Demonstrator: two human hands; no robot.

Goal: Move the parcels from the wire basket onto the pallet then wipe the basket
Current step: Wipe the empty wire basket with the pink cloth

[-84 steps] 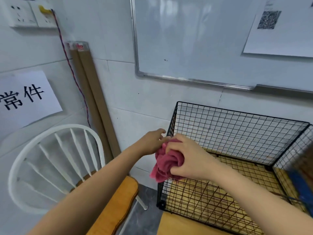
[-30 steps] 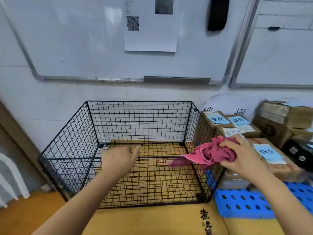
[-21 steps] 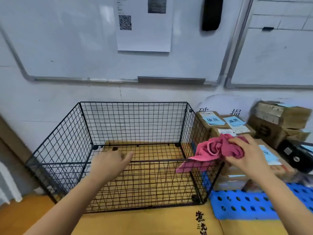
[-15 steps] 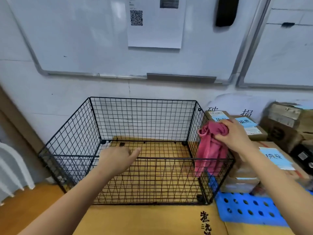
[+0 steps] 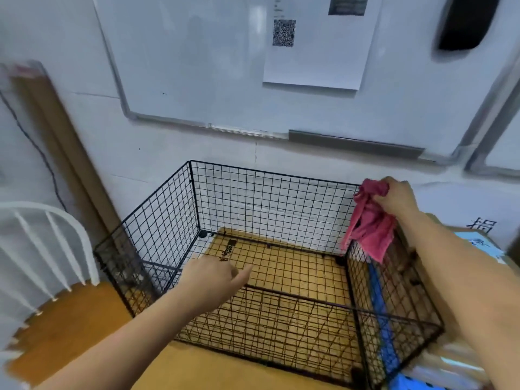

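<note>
Basket: our black wire basket stands on a yellow-brown sheet, close to the white wall. Its top is open, and we see the sheet through its wire floor.
Right hand: our right hand is at the far right top corner of the basket. Its fingers are curled tight round a pink cloth.
Cloth: part is bunched in the hand, and the rest hangs down over that corner, against the wires.
Left hand: our left hand is over the front rim, near the left end. It is loose, with one finger out to the right, and it holds nothing. We cannot tell if it touches the rim.
Parcel: a brown parcel with a blue label is just right of the basket, partly behind our right arm.
Pallet: a bit of blue pallet shows at the bottom right, beside the basket.
Chair: a white chair with an orange seat is to the left.
Whiteboard: a whiteboard hangs above the basket, with a paper stuck on it.
</note>
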